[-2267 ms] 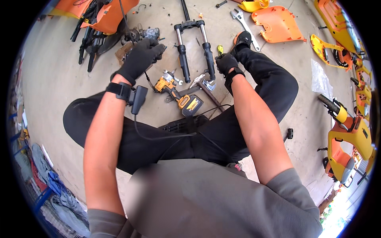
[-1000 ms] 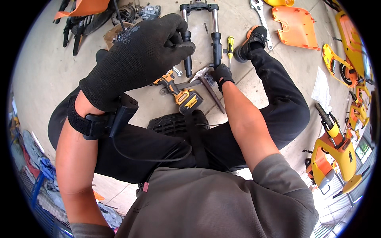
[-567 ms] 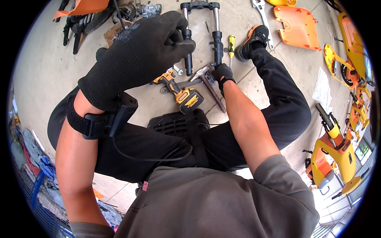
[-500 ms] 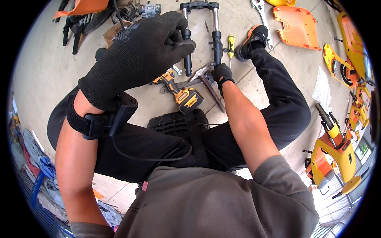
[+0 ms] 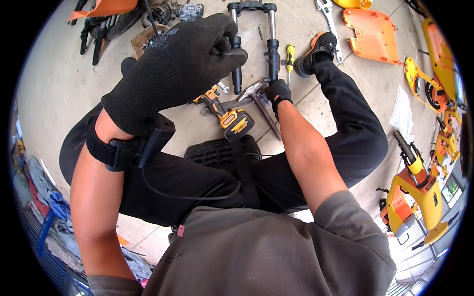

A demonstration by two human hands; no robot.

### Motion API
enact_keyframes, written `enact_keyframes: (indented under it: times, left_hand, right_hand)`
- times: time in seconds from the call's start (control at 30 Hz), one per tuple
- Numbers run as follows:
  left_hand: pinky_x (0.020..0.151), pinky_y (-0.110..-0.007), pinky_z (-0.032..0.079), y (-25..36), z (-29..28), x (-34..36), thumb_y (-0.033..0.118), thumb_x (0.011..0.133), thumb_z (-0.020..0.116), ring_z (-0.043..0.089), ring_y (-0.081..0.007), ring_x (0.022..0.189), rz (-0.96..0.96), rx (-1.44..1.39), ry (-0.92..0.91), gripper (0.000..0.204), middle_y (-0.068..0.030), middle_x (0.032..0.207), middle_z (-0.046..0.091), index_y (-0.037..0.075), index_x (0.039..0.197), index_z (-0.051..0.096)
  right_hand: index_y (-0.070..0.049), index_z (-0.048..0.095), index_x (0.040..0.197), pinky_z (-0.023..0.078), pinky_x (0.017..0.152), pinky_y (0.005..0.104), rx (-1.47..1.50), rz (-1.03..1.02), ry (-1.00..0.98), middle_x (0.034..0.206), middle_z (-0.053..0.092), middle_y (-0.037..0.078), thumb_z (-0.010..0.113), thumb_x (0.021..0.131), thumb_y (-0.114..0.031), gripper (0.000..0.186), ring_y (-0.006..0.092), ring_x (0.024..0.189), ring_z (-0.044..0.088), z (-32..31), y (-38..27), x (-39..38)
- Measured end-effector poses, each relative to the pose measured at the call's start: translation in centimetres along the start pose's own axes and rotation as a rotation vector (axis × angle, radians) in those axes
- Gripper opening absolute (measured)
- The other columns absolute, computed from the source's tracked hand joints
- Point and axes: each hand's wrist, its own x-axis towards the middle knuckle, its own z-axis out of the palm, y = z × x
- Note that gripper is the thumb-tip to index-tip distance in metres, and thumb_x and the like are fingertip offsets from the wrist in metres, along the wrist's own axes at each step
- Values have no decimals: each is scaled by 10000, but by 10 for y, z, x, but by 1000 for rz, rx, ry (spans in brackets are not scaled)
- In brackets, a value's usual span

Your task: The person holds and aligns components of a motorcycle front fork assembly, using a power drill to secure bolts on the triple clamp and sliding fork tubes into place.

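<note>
My left hand [image 5: 173, 69], in a black knit glove, is raised close to the camera with its fingers curled and the thumb near them. Whatever lies inside those fingers, if anything, is hidden. Beyond it on the floor lies a front suspension fork [image 5: 272, 59] with silver stanchions and black lower legs; the hand overlaps its left leg in the picture. My gloved right hand [image 5: 279, 90] is closed around the lower end of the fork's right leg. A hammer [image 5: 261, 106] and a yellow-black cordless driver [image 5: 229, 117] lie between my legs.
A yellow screwdriver [image 5: 290, 56] lies right of the fork, near my shoe [image 5: 321, 47]. Farther off are an adjustable wrench [image 5: 330, 24] and an orange plastic panel [image 5: 371, 37]. Yellow-orange scooters [image 5: 414, 192] stand along the right. A black crate [image 5: 202, 153] sits below the driver.
The whole view has shifted slightly, so the floor items sit a little farther right. Both hands keep nearly the same pose, the right one still on the fork leg.
</note>
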Motion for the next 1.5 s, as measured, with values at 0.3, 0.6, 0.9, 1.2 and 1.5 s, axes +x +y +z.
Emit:
enact_keyframes:
  times: [0.3, 0.6, 0.9, 1.2, 1.5]
  left_hand:
    - [832, -295, 503, 9, -2, -7, 236, 914, 658, 617, -161, 907, -23, -48, 59, 407, -88, 1010, 635, 17, 1245, 567]
    - [790, -280, 492, 16, -12, -7, 200, 908, 641, 591, -147, 840, 46, -17, 136, 358, -73, 964, 631, 4, 1200, 578]
    - [871, -277, 482, 9, -38, -9, 161, 930, 588, 613, -157, 964, -31, -130, 187, 327, -90, 1023, 631, -14, 1206, 573]
    - [923, -283, 479, 15, -45, -11, 102, 935, 582, 605, -140, 1019, -89, -186, 229, 331, -93, 1091, 630, -36, 1234, 546]
    - [937, -287, 467, 25, -41, -12, 66, 933, 570, 597, -154, 1052, -87, -208, 166, 359, -102, 1145, 626, -33, 1275, 531]
  right_hand:
    - [-12, 610, 1082, 532, 814, 447, -33, -11, 344, 935, 684, 228, 730, 776, -358, 477, 371, 905, 672, -6, -8, -27]
    - [-38, 688, 993, 500, 847, 465, -35, -333, -130, 1000, 688, 213, 554, 910, -510, 498, 392, 974, 649, 41, -49, -58]
    - [-45, 671, 1012, 503, 841, 475, -55, -329, -116, 974, 686, 227, 537, 929, -466, 449, 395, 959, 652, 41, -56, -64]
    - [-11, 648, 1019, 513, 821, 467, -29, -318, -164, 966, 686, 240, 517, 935, -465, 479, 386, 934, 666, 39, -61, -69]
    - [-4, 665, 1014, 534, 809, 419, -6, -317, -53, 943, 700, 206, 662, 818, -310, 363, 349, 925, 684, 42, -69, -66]
